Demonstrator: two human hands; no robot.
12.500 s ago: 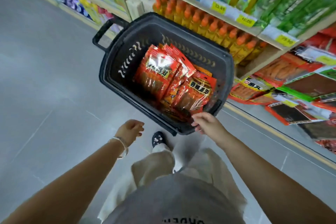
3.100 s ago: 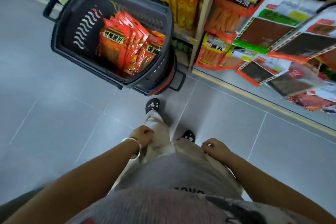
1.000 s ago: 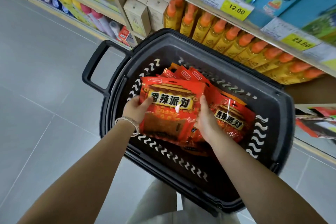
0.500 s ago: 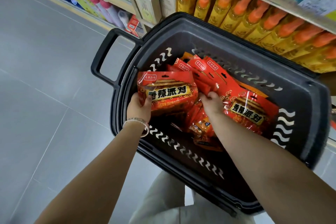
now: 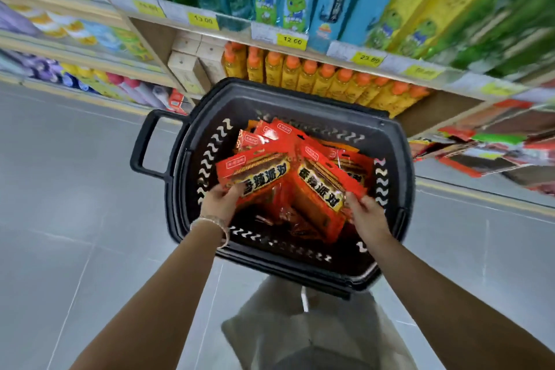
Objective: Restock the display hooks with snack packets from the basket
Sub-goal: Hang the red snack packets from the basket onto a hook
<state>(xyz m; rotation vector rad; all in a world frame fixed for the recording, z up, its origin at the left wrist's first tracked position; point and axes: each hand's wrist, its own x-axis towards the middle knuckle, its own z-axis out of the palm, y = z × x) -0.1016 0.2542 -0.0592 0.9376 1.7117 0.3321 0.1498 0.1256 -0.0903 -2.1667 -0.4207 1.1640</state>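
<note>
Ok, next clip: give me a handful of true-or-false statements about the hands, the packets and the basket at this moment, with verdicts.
1. The left hand grips a red snack packet over the black basket. True.
2. The right hand hangs idle beside the basket. False: it holds a second red packet inside the basket.
3. Apart from the two held packets, the basket has nothing in it. False: more packets lie behind them.
4. Orange-capped bottles stand on the shelf behind the basket. True.
5. The right wrist wears jewellery. False: only the left wrist shows a bracelet.
</note>
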